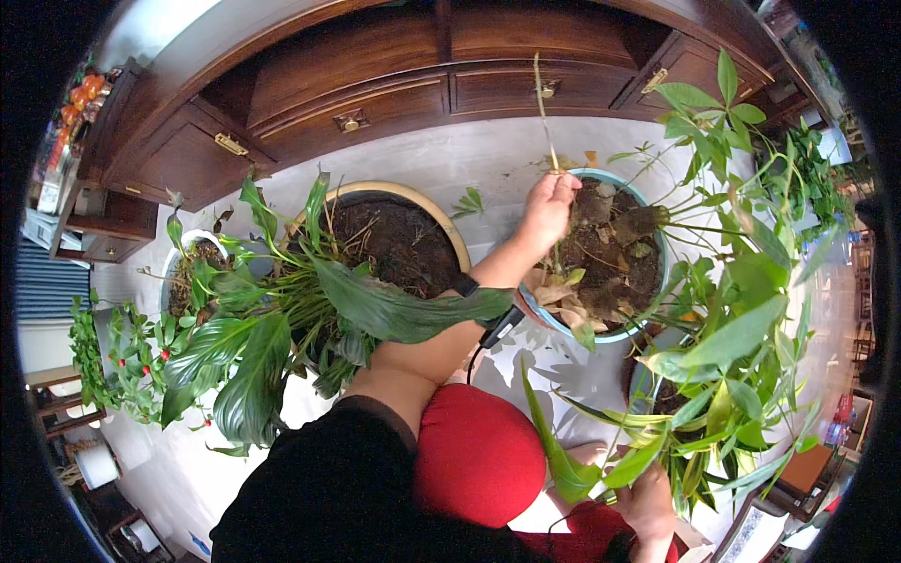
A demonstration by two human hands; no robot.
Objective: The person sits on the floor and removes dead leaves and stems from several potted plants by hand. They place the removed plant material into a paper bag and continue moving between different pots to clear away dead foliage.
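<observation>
My left hand (548, 205) reaches forward over a teal-rimmed pot (657, 281) filled with dark soil and dry brown leaves. Its fingers are closed around a thin dry stem (542, 103) that rises straight up out of the pot. A black band with a cable sits on that wrist. My right hand (648, 502) is low at the right, at the base of a green leafy plant (732, 347); leaves hide its fingers. A red-clad knee (479, 460) is between my arms.
A large yellow-rimmed pot (457, 239) with soil and a broad-leaved plant stands left of my arm. A small white pot (172, 266) and a red-berried plant (131, 361) are further left. A dark wooden cabinet (394, 75) with brass handles runs along the back. The floor is pale stone.
</observation>
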